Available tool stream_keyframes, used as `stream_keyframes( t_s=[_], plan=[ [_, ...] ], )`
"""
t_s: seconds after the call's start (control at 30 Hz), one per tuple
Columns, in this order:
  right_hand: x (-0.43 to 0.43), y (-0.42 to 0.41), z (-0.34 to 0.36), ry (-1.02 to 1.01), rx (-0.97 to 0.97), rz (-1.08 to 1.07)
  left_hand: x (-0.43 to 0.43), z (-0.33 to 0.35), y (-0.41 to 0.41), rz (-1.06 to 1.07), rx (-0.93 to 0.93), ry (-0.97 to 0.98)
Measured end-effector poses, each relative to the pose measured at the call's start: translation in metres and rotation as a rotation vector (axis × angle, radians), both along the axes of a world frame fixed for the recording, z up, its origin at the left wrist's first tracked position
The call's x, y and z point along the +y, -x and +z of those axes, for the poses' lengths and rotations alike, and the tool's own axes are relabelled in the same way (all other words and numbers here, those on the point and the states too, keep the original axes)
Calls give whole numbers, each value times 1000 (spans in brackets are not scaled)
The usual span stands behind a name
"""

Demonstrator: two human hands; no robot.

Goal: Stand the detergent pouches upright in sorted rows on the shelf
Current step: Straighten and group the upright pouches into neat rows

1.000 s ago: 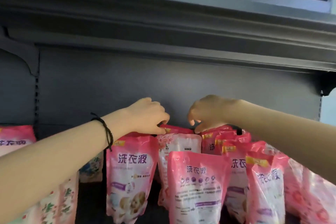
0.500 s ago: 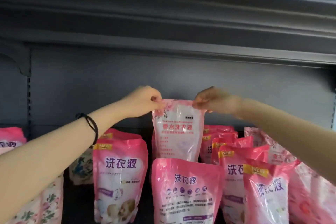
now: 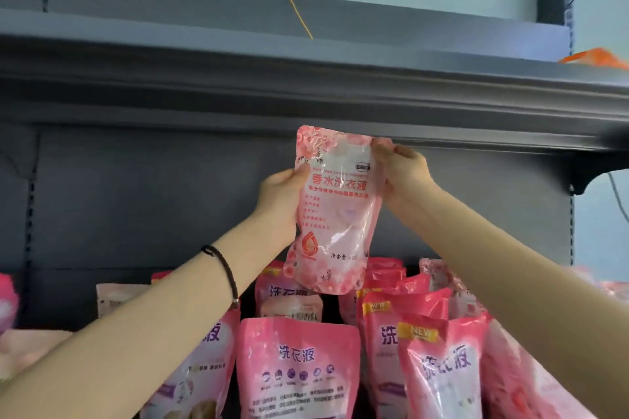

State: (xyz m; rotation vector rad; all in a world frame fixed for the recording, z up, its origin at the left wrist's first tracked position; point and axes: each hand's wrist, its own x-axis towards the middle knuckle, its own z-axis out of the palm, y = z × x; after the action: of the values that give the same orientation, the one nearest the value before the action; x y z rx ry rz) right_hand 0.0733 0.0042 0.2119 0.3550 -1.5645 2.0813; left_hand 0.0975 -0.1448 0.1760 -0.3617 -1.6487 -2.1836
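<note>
Hanging clear of the rows, the pale pink pouch [image 3: 335, 211] sits in the air in front of the dark back panel [image 3: 136, 197], just under the upper shelf [image 3: 306, 85] and above the darker pink pouches [image 3: 299, 367] standing below. Both hands hold it. The left hand [image 3: 279, 201] is wrapped round its left edge at about mid-height, and the right hand [image 3: 405, 170] pinches its top right corner.

The pouch looks like a glossy film bag of liquid, so it is probably soft-walled and fairly weighty for its size. Its load seems to have settled low, where the body bulges, while the top band looks flat. The shiny skin is likely slippery under a loose grip, and squeezing the middle would only shift the liquid about.

The flat sealed top is the firmest place to pinch. A second hand at the side or under the base should steady it. To stand, its bottom probably needs to spread flat on the shelf, with neighbours propping it; the shelf floor itself is hidden.
</note>
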Motion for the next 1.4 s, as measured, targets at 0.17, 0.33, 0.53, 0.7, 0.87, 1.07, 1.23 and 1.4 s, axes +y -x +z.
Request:
stream_keyframes(
  t_s=[0.17, 0.33, 0.53, 0.7, 0.87, 1.07, 1.23, 1.4],
  plan=[
    [43, -40, -13, -107, 37, 220, 31, 4, -31, -13, 20, -135],
    [100, -78, -49, -155, 87, 323, 89, 2, -76, -9, 106, -157],
    [192, -117, -69, -112, 97, 257, 185, -26, -114, -46, 96, -197],
    [260, -128, -88, -28, 72, 253, 260, -52, -118, -85, 76, -236],
    [309, -125, -109, 13, 97, 184, 316, -73, -97, -5, 155, -193],
    [359, -110, -140, 60, 92, 37, 373, -102, -71, 43, 271, -53],
    [402, -81, -177, 11, 75, -98, 423, -134, -55, -12, 141, -93],
    [435, -59, -222, -45, -50, -162, 467, -176, -37, -7, -51, -118]
  ],
)
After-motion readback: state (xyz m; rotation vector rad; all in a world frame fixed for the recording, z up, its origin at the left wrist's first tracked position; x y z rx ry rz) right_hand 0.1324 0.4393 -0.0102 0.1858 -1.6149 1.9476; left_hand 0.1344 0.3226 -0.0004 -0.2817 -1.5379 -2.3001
